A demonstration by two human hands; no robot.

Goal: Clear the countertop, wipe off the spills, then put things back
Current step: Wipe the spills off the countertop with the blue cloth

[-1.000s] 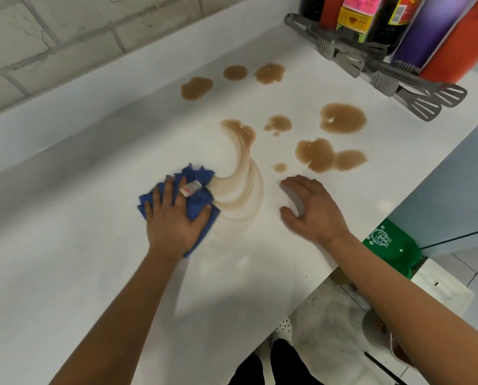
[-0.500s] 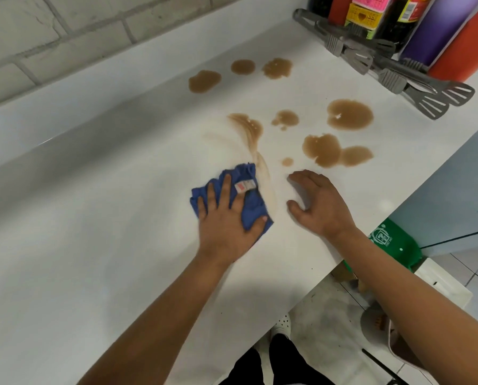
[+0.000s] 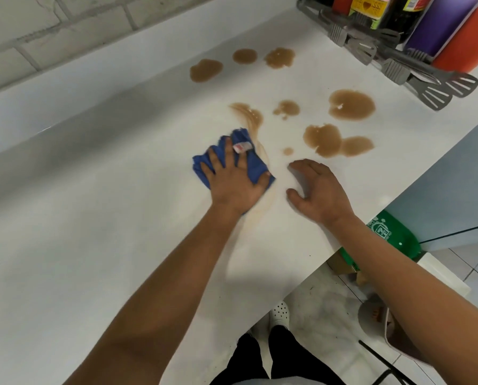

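My left hand presses flat on a blue cloth with a small white tag, on the white countertop. The cloth sits at the lower end of a smeared brown streak. Several brown spill puddles lie beyond it, the largest at the right and a double one just past my right hand. That hand rests on the counter with fingers spread and curled, holding nothing. A faint brown film runs below the cloth.
Grey tongs and slotted turners lie at the far right corner in front of bottles, a purple container and an orange one. The counter edge runs diagonally at right; below it are a green bag and floor.
My left hand swept the cloth from the left toward the right across the smeared arc, wiping most of it away, then edged slightly up toward the streak. My right hand stayed put.
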